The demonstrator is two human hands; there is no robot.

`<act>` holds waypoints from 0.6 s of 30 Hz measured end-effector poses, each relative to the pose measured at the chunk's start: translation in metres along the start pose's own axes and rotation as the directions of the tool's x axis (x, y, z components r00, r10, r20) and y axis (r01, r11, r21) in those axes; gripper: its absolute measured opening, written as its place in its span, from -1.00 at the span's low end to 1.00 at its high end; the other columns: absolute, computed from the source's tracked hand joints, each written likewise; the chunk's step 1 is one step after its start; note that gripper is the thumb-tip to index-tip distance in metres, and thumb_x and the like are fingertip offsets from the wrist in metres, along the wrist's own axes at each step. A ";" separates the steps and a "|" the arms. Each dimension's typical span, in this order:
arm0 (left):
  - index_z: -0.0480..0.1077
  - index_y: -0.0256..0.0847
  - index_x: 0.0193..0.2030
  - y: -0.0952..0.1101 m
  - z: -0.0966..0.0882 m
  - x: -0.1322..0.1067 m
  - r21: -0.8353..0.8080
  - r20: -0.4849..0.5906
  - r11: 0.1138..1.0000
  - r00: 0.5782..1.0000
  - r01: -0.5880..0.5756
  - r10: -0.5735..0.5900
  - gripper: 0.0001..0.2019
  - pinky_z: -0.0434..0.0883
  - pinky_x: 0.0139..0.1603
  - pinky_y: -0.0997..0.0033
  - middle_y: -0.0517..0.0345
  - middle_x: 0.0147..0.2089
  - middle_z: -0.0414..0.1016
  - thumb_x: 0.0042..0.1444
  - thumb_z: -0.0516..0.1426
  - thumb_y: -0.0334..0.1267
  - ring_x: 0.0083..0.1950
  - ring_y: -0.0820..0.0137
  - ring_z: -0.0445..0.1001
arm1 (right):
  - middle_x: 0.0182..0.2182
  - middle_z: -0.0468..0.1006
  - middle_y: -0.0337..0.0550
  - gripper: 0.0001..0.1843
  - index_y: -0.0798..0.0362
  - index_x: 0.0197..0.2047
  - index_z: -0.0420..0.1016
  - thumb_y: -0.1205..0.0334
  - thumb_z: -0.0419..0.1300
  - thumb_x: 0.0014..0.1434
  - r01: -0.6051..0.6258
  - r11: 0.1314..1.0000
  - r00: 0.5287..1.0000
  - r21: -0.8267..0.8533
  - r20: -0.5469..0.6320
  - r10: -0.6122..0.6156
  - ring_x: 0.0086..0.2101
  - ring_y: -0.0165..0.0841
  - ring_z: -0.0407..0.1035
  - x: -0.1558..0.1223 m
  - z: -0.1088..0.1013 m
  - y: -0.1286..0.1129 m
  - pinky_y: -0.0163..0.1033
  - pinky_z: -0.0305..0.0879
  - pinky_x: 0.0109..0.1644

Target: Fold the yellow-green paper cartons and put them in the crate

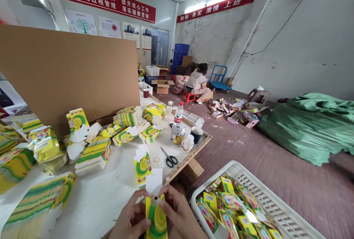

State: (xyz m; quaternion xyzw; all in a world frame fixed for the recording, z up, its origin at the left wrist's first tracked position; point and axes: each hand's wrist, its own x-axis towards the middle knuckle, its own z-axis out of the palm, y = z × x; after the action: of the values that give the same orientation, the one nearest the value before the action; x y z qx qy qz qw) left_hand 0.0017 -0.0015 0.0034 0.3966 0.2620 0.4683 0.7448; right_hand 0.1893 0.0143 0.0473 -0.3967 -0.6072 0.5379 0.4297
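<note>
Low in the head view, a small yellow carton (156,218) with a green swirl stands upright between my two hands, its white top flap (154,182) raised. My left hand (134,215) closes on its left side, thumb on the front. At the upper right edge, my right hand (177,209) pinches the carton near its opening. Just beyond, another yellow carton (142,165) with flaps open lies on the white table (116,191). Scissors (169,158) and a rubber band (156,160) are a little farther off. The carton's lower end is cut off by the frame.
Stacks of flat cartons (94,154) cover the table's left, before a tall cardboard sheet (72,77). A jar (177,134), bottle (179,113) and mug (196,134) stand near the edge. Right: a white basket (235,167) of filled cartons, a green sack (309,128). A person (197,84) sits behind.
</note>
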 end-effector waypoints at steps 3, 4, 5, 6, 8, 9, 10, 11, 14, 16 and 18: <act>0.21 -0.01 0.06 -0.006 0.002 0.000 -0.016 0.060 0.999 0.997 -0.041 0.042 -0.48 0.41 -0.26 0.36 0.13 -0.22 0.62 0.04 0.35 -0.10 -0.31 0.30 0.60 | -0.45 0.44 -0.21 -0.62 0.05 -0.39 0.44 -0.09 0.17 0.26 -0.002 0.992 0.999 -0.130 -0.048 -0.004 -0.38 -0.34 0.31 0.001 -0.001 -0.002 -0.27 0.22 -0.28; 0.16 0.01 0.13 -0.007 0.004 0.000 -0.001 0.044 0.999 0.998 -0.053 0.053 -0.43 0.42 -0.25 0.35 0.11 -0.19 0.62 0.07 0.34 -0.10 -0.31 0.31 0.60 | -0.44 0.46 -0.19 -0.63 0.05 -0.38 0.45 -0.08 0.17 0.27 0.010 0.988 0.997 -0.155 -0.075 -0.022 -0.36 -0.32 0.33 0.002 0.000 -0.002 -0.26 0.24 -0.26; 0.06 0.05 0.23 -0.006 0.006 -0.001 0.017 0.018 0.998 0.998 -0.061 0.061 -0.34 0.43 -0.23 0.32 0.08 -0.15 0.62 0.09 0.32 -0.10 -0.29 0.29 0.61 | -0.40 0.49 -0.18 -0.69 0.03 -0.30 0.47 -0.05 0.17 0.27 0.025 0.989 0.995 -0.149 -0.095 -0.039 -0.33 -0.31 0.36 0.002 0.001 -0.003 -0.25 0.28 -0.22; -0.06 0.07 0.31 -0.003 0.008 -0.002 0.035 -0.012 0.997 0.998 -0.063 0.063 -0.25 0.45 -0.20 0.28 0.04 -0.10 0.62 0.11 0.30 -0.10 -0.25 0.26 0.61 | -0.35 0.52 -0.17 -0.73 0.00 -0.15 0.46 -0.03 0.17 0.28 0.039 0.992 0.993 -0.120 -0.107 -0.052 -0.30 -0.29 0.40 0.002 0.002 -0.003 -0.23 0.32 -0.18; -0.16 0.04 0.39 0.005 0.013 -0.004 0.083 -0.042 0.995 0.998 -0.049 0.053 -0.14 0.47 -0.10 0.20 -0.05 0.00 0.60 0.12 0.29 -0.09 -0.12 0.16 0.62 | -0.21 0.57 -0.13 -0.61 -0.08 0.14 0.32 0.03 0.17 0.29 0.058 0.997 0.993 -0.054 -0.102 -0.063 -0.22 -0.26 0.46 0.002 0.002 -0.004 -0.17 0.37 -0.07; -0.08 -0.01 0.39 0.010 0.015 -0.005 0.117 -0.040 0.992 0.998 -0.039 0.044 -0.18 0.47 -0.05 0.18 -0.09 0.04 0.59 0.11 0.29 -0.09 -0.05 0.12 0.60 | -0.15 0.58 -0.10 -0.58 -0.11 0.19 0.29 0.04 0.16 0.30 0.065 0.996 0.994 -0.055 -0.089 -0.070 -0.16 -0.24 0.47 0.002 0.001 -0.005 -0.14 0.37 0.00; 0.05 -0.06 0.35 0.014 0.016 -0.005 0.155 -0.037 0.987 0.999 -0.034 0.040 -0.27 0.47 -0.02 0.18 -0.11 0.05 0.58 0.11 0.29 -0.10 -0.01 0.10 0.59 | -0.10 0.57 -0.06 -0.61 -0.11 0.17 0.36 0.03 0.15 0.31 0.079 0.993 0.994 -0.088 -0.074 -0.085 -0.10 -0.22 0.46 0.002 -0.001 -0.005 -0.11 0.35 0.06; 0.17 -0.10 0.29 0.018 0.017 -0.005 0.191 -0.044 0.981 0.998 -0.032 0.041 -0.37 0.46 0.00 0.19 -0.11 0.06 0.59 0.12 0.28 -0.12 0.01 0.10 0.58 | -0.06 0.55 -0.03 -0.66 -0.10 0.08 0.47 0.00 0.13 0.31 0.097 0.986 0.992 -0.139 -0.062 -0.106 -0.03 -0.19 0.43 0.002 -0.004 -0.006 -0.08 0.31 0.12; 0.30 -0.14 0.20 0.022 0.015 -0.006 0.285 -0.111 0.958 0.992 -0.028 0.062 -0.52 0.48 -0.05 0.21 -0.09 0.05 0.61 0.15 0.26 -0.18 -0.03 0.12 0.60 | -0.04 0.52 0.01 -0.58 -0.04 -0.11 0.64 -0.11 0.07 0.31 0.118 0.964 0.992 -0.238 -0.013 -0.125 0.05 -0.12 0.37 0.002 -0.012 -0.007 -0.05 0.25 0.16; 0.29 -0.13 0.23 0.020 0.013 -0.007 0.350 -0.152 0.937 0.985 -0.023 0.081 -0.52 0.49 -0.03 0.20 -0.09 0.07 0.61 0.19 0.23 -0.20 -0.05 0.15 0.60 | -0.20 0.54 -0.06 -0.57 -0.03 0.03 0.58 -0.09 0.13 0.28 0.027 0.969 0.999 -0.245 0.025 -0.022 -0.12 -0.18 0.43 0.003 -0.013 -0.006 -0.12 0.33 0.00; 0.25 -0.12 0.29 0.017 0.011 -0.009 0.401 -0.164 0.916 0.982 -0.020 0.093 -0.51 0.47 0.02 0.17 -0.09 0.13 0.57 0.23 0.18 -0.23 0.00 0.15 0.58 | -0.40 0.49 -0.22 -0.53 0.01 0.14 0.46 0.00 0.21 0.22 -0.081 0.963 0.995 -0.257 0.032 0.092 -0.34 -0.29 0.39 0.003 -0.011 -0.005 -0.22 0.32 -0.23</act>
State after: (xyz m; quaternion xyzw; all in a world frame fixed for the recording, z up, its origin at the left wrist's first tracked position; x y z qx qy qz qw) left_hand -0.0022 -0.0087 0.0237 0.5032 0.4058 0.4606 0.6083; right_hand 0.1987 0.0200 0.0528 -0.4630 -0.6629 0.4819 0.3377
